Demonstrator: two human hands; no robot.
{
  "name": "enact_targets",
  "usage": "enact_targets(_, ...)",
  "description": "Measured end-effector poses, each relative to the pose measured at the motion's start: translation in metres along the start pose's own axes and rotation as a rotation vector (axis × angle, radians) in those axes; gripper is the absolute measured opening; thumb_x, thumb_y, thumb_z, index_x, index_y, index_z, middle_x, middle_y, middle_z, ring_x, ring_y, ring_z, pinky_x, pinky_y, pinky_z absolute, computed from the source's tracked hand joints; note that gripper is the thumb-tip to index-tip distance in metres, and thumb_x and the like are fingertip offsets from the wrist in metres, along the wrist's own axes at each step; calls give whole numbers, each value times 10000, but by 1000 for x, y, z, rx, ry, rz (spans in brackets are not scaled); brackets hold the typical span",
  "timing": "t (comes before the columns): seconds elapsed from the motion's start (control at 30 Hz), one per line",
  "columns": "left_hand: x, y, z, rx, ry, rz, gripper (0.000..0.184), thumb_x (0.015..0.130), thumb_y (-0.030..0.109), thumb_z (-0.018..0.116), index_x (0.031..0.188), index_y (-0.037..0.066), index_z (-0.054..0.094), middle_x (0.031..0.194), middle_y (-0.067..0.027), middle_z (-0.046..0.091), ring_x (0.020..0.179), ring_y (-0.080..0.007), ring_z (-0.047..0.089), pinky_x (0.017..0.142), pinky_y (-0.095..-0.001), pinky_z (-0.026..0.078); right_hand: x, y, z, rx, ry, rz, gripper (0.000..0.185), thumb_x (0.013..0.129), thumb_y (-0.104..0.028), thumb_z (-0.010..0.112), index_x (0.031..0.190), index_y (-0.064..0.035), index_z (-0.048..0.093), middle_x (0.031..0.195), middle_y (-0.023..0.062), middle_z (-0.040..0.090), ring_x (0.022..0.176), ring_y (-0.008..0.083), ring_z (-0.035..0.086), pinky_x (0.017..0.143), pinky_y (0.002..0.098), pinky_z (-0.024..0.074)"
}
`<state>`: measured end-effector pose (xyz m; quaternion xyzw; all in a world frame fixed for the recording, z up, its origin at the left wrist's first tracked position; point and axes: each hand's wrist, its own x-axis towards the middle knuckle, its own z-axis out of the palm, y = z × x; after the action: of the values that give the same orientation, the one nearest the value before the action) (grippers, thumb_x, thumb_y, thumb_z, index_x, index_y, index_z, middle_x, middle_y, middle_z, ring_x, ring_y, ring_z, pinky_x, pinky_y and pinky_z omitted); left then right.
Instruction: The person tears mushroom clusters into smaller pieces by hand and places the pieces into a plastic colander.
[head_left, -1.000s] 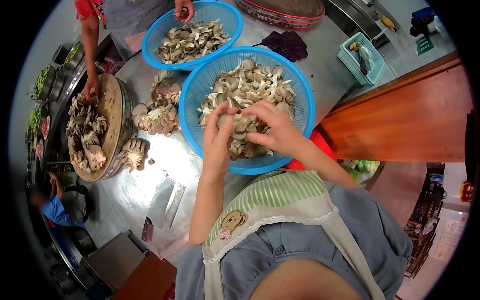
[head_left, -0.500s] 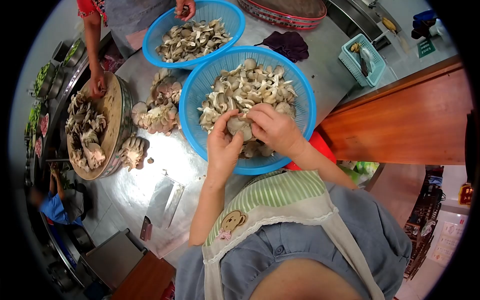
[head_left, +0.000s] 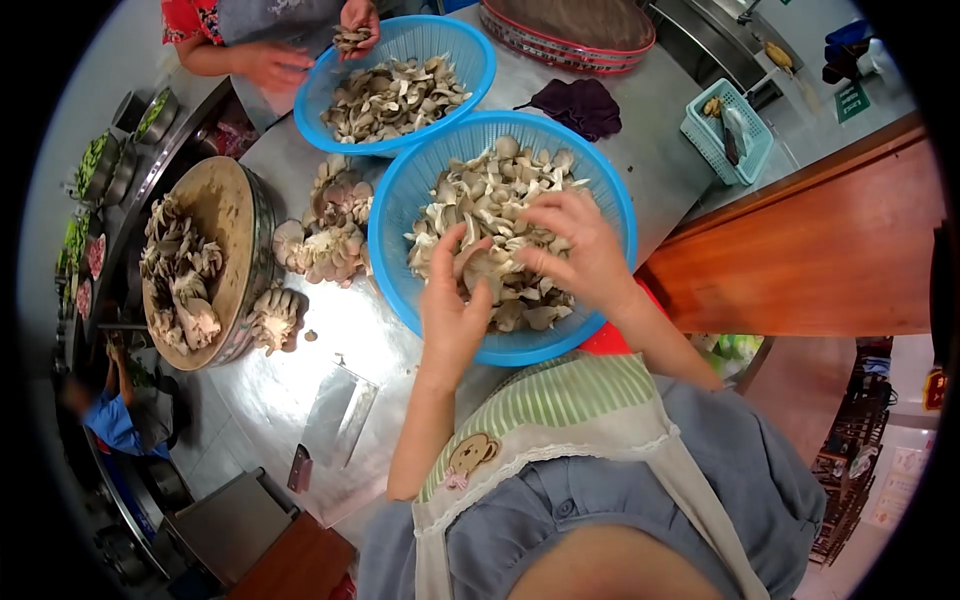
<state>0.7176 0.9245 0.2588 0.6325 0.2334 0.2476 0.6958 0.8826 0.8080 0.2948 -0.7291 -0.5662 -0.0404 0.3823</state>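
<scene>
A blue plastic basket (head_left: 626, 232) in front of me holds a heap of torn oyster mushrooms (head_left: 470, 200). Over its near left part is my left hand (head_left: 452, 305), with a grey-brown oyster mushroom (head_left: 484, 268) between thumb and fingers. My right hand (head_left: 585, 255) hovers above the heap, its fingers spread and holding nothing. Left of the basket, oyster mushroom clusters (head_left: 330, 245) lie on the metal table (head_left: 270, 390).
Across the table, a co-worker's hand (head_left: 358, 25) holds mushrooms over a second blue basket (head_left: 484, 75). A round chopping board (head_left: 225, 200) bears more clusters. A cleaver (head_left: 335, 415) lies nearer me. A dark purple cloth (head_left: 575, 108) sits behind the baskets.
My right hand has parted from the left, moving right and spreading its fingers. My left hand stays near the mushroom. The co-worker's other hand has moved from the chopping board toward the far basket.
</scene>
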Motion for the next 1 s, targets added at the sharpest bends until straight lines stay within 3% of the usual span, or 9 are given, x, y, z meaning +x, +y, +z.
enact_targets(0.07, -1, -1, 4, 134, -19, 8, 645, 861, -89, 534, 1472, 29, 366, 1334, -181, 605, 1148, -170, 611, 933, -297, 519, -5, -4, 10, 102, -32, 8, 292, 872, -180, 763, 1110, -32, 679, 999, 109, 640, 840, 255, 632, 794, 334, 515)
enact_targets(0.17, -1, -5, 11, 187, 95, 238, 630, 878, -67, 575, 1464, 35, 368, 1266, -148, 641, 1091, -148, 623, 914, -284, 519, -12, -5, 20, 594, -279, 448, 203, 925, -158, 724, 1048, -6, 671, 941, -7, 610, 736, 48, 536, 647, 224, 452)
enact_targets(0.23, -4, 0, 9, -182, 69, 54, 556, 900, -36, 614, 1423, 33, 438, 1194, -95, 646, 1062, -127, 614, 894, -270, 515, -16, -5, 27, 734, -263, 515, 180, 944, -168, 698, 1025, -9, 677, 887, -16, 606, 744, 52, 540, 652, 226, 454)
enact_targets(0.47, -8, -17, -4, -160, 4, -65, 383, 915, -16, 626, 1295, 1, 578, 1185, -54, 604, 1086, -109, 581, 893, -256, 502, -16, 10, 30, 973, 32, 725, 180, 999, -187, 635, 1019, -10, 659, 823, -52, 608, 765, 17, 531, 669, 204, 455)
enact_targets(0.53, -6, -13, -2, -265, 135, 0, 396, 905, -18, 629, 1297, -3, 575, 1193, -72, 615, 1069, -125, 587, 919, -265, 487, -19, 18, 19, 874, -3, 635, 135, 976, -113, 621, 1052, -14, 672, 928, 24, 652, 819, 101, 603, 735, 249, 490)
enact_targets(0.63, -2, -19, -2, 63, 196, 127, 458, 862, 39, 658, 1311, -12, 580, 1248, -118, 632, 1136, -203, 593, 1004, -326, 459, -18, 12, 7, 61, -22, 92, 327, 822, -39, 671, 1148, -48, 689, 1229, 187, 587, 1137, 354, 569, 973, 413, 455)
enact_targets(0.73, 1, -27, -1, 185, 186, 114, 418, 879, 85, 663, 1282, -9, 607, 1240, -131, 656, 1161, -207, 599, 1016, -342, 458, -12, -18, 0, 20, -147, -65, 464, 714, -162, 819, 1148, -89, 671, 1230, 179, 570, 1140, 386, 548, 958, 470, 453)
enact_targets(0.87, 4, -29, 7, -14, 114, 63, 399, 994, 163, 601, 1351, -12, 567, 1242, -126, 651, 1137, -199, 617, 985, -318, 481, -12, -25, 5, -76, -138, -228, 410, 732, -165, 815, 1107, -83, 669, 1132, 120, 619, 1046, 331, 587, 892, 428, 479)
enact_targets(1.0, -1, -10, 0, -313, -14, -91, 437, 1031, 159, 555, 1429, -9, 488, 1217, -117, 641, 1107, -177, 625, 936, -292, 502, -15, -18, 5, 150, -92, -37, 265, 827, -172, 764, 1046, -46, 687, 1057, 113, 642, 951, 320, 611, 820, 413, 500)
